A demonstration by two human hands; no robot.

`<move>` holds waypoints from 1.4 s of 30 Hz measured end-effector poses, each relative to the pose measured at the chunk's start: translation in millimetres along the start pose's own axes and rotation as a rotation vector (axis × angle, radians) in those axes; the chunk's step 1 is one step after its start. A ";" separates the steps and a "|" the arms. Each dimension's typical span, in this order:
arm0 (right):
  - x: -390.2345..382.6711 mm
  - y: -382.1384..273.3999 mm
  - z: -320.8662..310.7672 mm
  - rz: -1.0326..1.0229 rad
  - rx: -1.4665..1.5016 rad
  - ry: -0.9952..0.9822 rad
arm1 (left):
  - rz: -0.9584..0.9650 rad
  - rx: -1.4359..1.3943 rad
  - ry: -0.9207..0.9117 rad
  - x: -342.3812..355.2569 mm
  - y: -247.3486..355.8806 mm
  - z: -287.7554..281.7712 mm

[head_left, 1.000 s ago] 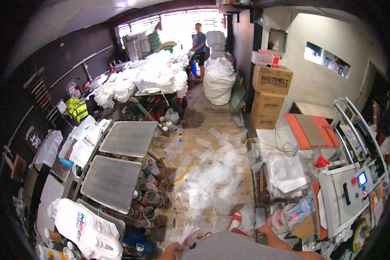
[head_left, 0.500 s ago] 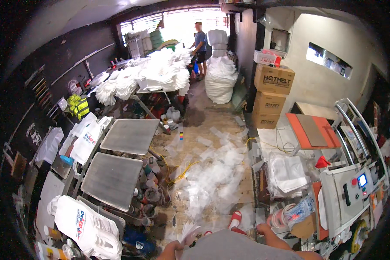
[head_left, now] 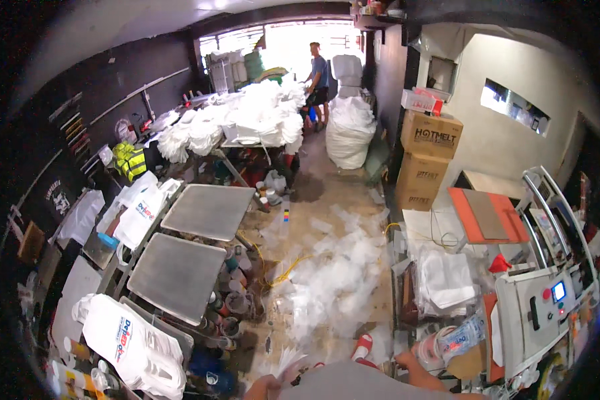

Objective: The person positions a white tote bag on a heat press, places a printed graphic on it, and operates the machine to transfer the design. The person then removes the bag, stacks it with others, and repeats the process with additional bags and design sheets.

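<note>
At the lower edge, my left hand point(head_left: 265, 385) is closed beside my grey shirt. A fan of thin white sheets point(head_left: 291, 360) sticks up from it, and its lower part is hidden. My right hand point(head_left: 405, 361) hangs at my other side with fingers curled, and nothing shows in it. It is nearest to a clear plastic roll point(head_left: 431, 348) and a printed plastic pack point(head_left: 465, 335) at the right bench. One red and white slipper point(head_left: 363, 347) shows on my foot between the hands.
Thin white sheets point(head_left: 333, 280) litter the floor, with a yellow cable point(head_left: 288, 268) beside them. Grey flat platens point(head_left: 177, 277) and printed white bags point(head_left: 135, 340) line the left. A heat press point(head_left: 537, 310) and stacked cartons point(head_left: 423, 163) stand right. Far off, a person point(head_left: 319, 77) stands by heaped white bags point(head_left: 247, 113).
The view has shifted slightly, so the room appears farther right and lower. My hands keep nearly the same places, the left one still with the white sheets. The distant person has turned somewhat.
</note>
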State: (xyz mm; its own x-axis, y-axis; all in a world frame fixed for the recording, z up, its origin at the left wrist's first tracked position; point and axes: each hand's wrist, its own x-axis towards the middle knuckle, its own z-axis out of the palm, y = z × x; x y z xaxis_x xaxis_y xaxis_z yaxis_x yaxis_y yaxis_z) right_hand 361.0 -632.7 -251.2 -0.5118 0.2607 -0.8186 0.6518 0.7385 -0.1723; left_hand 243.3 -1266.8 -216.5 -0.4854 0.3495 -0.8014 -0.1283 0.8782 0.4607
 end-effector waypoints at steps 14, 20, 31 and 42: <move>-164.9 -209.8 -147.9 -0.511 0.459 0.712 | -0.176 0.146 -0.071 32.6 -4.2 18.6; -433.4 -354.0 -297.1 -1.450 0.291 0.895 | -0.117 -0.124 0.012 -11.2 -15.5 30.7; -625.2 -391.5 -316.1 -1.861 -0.067 0.734 | -0.200 0.076 -0.036 -8.0 -24.3 48.8; -637.7 -377.1 -318.5 -1.657 -0.099 0.610 | -0.207 0.129 -0.052 7.3 -26.4 49.8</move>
State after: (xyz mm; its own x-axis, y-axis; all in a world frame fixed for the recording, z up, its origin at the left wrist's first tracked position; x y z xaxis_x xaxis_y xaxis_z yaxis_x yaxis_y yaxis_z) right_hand 263.3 -879.5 510.2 -0.6694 -0.5745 0.4710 -0.7407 0.4678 -0.4822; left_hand 286.3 -1271.1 -253.5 -0.4146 0.1713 -0.8937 -0.1073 0.9661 0.2350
